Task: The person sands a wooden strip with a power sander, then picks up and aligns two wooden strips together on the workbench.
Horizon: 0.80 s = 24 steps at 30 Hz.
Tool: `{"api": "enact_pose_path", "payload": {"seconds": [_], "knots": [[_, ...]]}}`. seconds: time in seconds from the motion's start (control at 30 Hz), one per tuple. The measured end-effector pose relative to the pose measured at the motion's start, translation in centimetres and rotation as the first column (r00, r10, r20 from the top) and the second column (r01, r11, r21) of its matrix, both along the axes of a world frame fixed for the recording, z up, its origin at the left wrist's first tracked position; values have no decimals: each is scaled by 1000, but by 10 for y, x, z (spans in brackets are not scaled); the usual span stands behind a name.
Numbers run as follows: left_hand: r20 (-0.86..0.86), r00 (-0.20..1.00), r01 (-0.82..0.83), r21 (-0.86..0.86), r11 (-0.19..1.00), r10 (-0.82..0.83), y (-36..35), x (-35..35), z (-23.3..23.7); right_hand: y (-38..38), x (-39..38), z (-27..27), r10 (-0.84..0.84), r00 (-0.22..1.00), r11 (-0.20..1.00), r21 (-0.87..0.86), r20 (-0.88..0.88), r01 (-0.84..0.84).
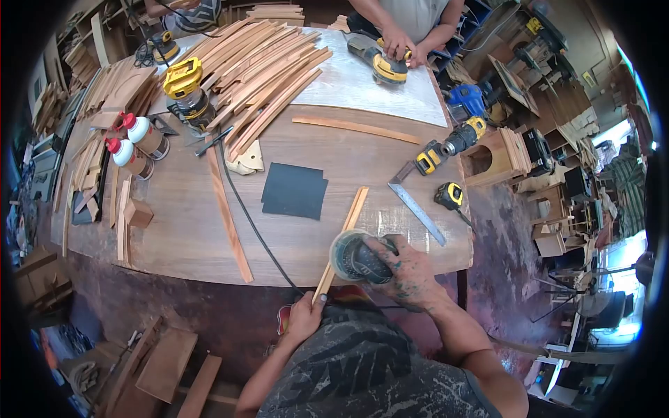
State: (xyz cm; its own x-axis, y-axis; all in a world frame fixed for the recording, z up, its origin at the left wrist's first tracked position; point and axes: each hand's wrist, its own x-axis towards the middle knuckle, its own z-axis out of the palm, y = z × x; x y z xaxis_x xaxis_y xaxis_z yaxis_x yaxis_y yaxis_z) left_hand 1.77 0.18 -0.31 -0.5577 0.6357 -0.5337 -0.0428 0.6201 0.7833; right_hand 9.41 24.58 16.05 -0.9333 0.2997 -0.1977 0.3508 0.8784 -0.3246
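Observation:
My right hand (411,270), stained with dark green smears, is wrapped around the dark body of an orbital sander (354,256). The sander's round pad end rests over a narrow wooden strip (355,211) that reaches past the table's front edge. Nearer my body, my left hand (304,317) grips the strip's near end with its fingers closed. Dark sandpaper sheets (294,191) lie just beyond the sander, on the left. To the right is a metal square (417,212) with a dark wooden handle. The stretch of strip under the sander is hidden.
A black cord (244,209) crosses the wooden table (174,230). Curved strips (268,70) are piled beside a yellow router (187,90). Glue bottles (143,136), a drill (453,145) and a tape measure (451,196) stand around. Opposite, another person's hands (401,45) hold a yellow sander (387,68).

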Motion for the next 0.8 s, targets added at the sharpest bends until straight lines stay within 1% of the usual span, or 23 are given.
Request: {"api": "enact_pose_path", "payload": {"seconds": [0.07,0.13,0.17,0.23,0.27,0.33,0.37,0.4,0.53,0.63,0.67,0.77,0.8], "knots": [[-48,999,22,-1,1000,-22,-2,-2,7,-4,-3,-1,34,999,999,2,27,-34],[-18,999,43,-16,999,-44,-4,-4,13,-4,-5,-2,58,996,998,-15,61,-57],[-4,999,50,-25,998,-50,-5,-5,14,-1,-8,-1,53,997,999,-11,50,-52],[20,998,63,19,998,-64,-8,-11,10,6,-14,0,35,999,999,-17,29,-35],[35,997,75,36,997,-76,-11,-12,8,11,-18,-1,6,999,1000,-5,35,-5],[23,995,94,19,995,-95,-12,-18,7,31,-33,-4,-48,998,999,17,42,47],[20,995,101,8,995,-102,-14,-18,5,41,-37,-6,-69,998,997,31,3,69],[41,995,89,43,995,-91,-18,-18,-4,53,-41,-10,-88,995,995,46,-37,90],[71,992,102,-12,995,-101,-25,-24,9,89,-53,-18,-141,967,986,58,-211,156],[24,990,142,18,990,-142,-37,-20,6,93,-63,1,-169,973,979,86,-154,184],[35,989,141,21,990,-142,-39,-20,4,94,-66,4,-178,977,982,50,-117,185],[54,989,136,44,990,-138,-37,-20,3,100,-64,-13,-69,976,997,13,-208,73],[52,990,130,48,990,-133,-34,-21,8,96,-65,-10,-49,985,997,51,-165,58]]}}
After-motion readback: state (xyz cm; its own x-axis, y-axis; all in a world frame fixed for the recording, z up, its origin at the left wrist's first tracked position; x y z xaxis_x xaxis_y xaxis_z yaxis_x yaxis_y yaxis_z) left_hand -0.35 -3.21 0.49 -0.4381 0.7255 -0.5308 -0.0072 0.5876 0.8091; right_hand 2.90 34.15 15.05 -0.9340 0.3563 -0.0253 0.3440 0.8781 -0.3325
